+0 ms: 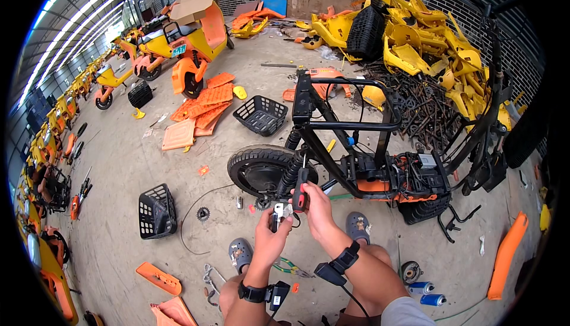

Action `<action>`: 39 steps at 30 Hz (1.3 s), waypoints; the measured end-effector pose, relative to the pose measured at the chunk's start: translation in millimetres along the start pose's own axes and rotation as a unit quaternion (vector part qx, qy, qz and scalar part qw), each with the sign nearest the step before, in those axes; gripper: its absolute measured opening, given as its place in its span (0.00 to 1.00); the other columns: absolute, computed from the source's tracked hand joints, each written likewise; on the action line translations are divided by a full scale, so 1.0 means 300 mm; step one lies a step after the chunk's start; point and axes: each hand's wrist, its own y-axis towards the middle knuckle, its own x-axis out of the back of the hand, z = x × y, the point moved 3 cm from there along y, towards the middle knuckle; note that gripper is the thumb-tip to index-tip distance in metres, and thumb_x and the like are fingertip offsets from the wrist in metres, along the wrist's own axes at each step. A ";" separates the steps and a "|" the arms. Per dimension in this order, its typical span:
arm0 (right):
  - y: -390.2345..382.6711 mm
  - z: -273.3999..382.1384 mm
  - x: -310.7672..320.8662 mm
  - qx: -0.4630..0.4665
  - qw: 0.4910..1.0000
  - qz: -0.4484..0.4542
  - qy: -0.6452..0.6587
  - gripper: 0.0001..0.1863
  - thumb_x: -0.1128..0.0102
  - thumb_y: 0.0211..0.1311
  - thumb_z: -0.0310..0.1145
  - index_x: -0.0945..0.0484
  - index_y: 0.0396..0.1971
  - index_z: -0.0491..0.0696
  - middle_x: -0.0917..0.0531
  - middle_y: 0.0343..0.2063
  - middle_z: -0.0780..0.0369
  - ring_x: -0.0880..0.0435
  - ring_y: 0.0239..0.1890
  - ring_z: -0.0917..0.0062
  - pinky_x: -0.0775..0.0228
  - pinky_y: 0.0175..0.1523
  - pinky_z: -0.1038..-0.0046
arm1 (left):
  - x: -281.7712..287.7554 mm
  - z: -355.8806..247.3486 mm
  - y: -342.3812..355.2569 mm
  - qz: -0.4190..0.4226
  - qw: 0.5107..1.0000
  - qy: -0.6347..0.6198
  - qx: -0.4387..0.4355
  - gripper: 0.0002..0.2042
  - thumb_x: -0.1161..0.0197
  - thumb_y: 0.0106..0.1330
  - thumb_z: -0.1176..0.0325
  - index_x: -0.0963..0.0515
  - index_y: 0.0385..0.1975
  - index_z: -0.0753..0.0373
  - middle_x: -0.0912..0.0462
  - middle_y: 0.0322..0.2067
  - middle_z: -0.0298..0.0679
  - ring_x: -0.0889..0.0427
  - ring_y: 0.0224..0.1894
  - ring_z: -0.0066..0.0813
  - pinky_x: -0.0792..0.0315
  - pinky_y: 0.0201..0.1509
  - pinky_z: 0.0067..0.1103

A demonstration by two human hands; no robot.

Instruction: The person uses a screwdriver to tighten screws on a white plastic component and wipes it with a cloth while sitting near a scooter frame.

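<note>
My left hand [271, 237] is closed on a small silver metal part [279, 210] with a dark section. My right hand [316, 210] grips a red and black screwdriver [301, 190], its shaft pointing upward, just right of that part. Both hands are in front of the stripped black scooter frame [344, 125], near its rear wheel [249, 170] and coil shock [292, 168]. Behind my hands, pliers [290, 266] with green and yellow handles lie on the floor, partly hidden by my left arm.
Black baskets [155, 207] [261, 112], orange panels [190, 133], a small sprocket [203, 213], spray cans [420, 287] and a long orange piece [507, 255] lie around me. Several scooters [196, 70] stand left and behind; yellow body parts [409, 59] and dark metal scrap [427, 112] are piled at back right.
</note>
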 end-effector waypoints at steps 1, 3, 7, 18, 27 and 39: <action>-0.001 0.002 -0.002 0.001 1.000 0.006 -0.007 0.18 0.49 0.68 0.40 0.29 0.53 0.46 0.17 0.38 0.60 0.16 0.36 0.74 0.27 0.41 0.75 | 0.001 -0.004 -0.002 -0.002 1.000 0.001 0.001 0.16 0.36 0.63 0.69 0.29 0.47 0.69 0.22 0.29 0.33 0.25 0.29 0.16 0.32 0.31 0.15; -0.008 0.006 -0.011 0.011 1.000 0.011 -0.021 0.17 0.50 0.68 0.39 0.29 0.52 0.46 0.17 0.38 0.59 0.16 0.36 0.75 0.27 0.42 0.75 | 0.006 -0.010 -0.005 -0.006 1.000 0.003 0.003 0.16 0.36 0.63 0.70 0.29 0.47 0.69 0.22 0.29 0.33 0.25 0.29 0.16 0.32 0.31 0.15; -0.003 -0.003 -0.005 0.016 1.000 0.016 -0.009 0.16 0.51 0.69 0.39 0.28 0.50 0.45 0.17 0.39 0.59 0.17 0.35 0.75 0.27 0.42 0.74 | 0.011 -0.006 -0.004 -0.004 1.000 -0.005 0.000 0.16 0.36 0.63 0.70 0.29 0.47 0.69 0.22 0.30 0.34 0.25 0.29 0.16 0.31 0.31 0.16; 0.006 -0.005 -0.006 -0.015 0.999 0.019 0.031 0.17 0.54 0.71 0.43 0.28 0.47 0.45 0.17 0.39 0.57 0.17 0.38 0.73 0.27 0.45 0.72 | 0.021 -0.011 -0.004 -0.005 1.000 -0.015 0.007 0.17 0.36 0.63 0.70 0.30 0.48 0.69 0.22 0.29 0.33 0.25 0.29 0.16 0.31 0.31 0.15; 0.067 -0.023 0.001 -0.083 0.990 0.043 0.104 0.19 0.52 0.70 0.46 0.26 0.47 0.45 0.16 0.38 0.58 0.17 0.38 0.74 0.26 0.45 0.71 | 0.031 0.015 0.003 -0.005 1.000 0.028 -0.005 0.12 0.37 0.63 0.71 0.28 0.44 0.65 0.22 0.26 0.33 0.26 0.24 0.17 0.32 0.28 0.16; 0.081 -0.036 0.001 -0.100 0.984 0.059 0.138 0.16 0.45 0.67 0.45 0.25 0.43 0.48 0.17 0.38 0.63 0.19 0.39 0.77 0.25 0.44 0.72 | 0.031 -0.013 -0.014 -0.023 0.999 -0.020 0.011 0.15 0.38 0.64 0.73 0.29 0.49 0.66 0.23 0.27 0.32 0.28 0.23 0.16 0.34 0.25 0.14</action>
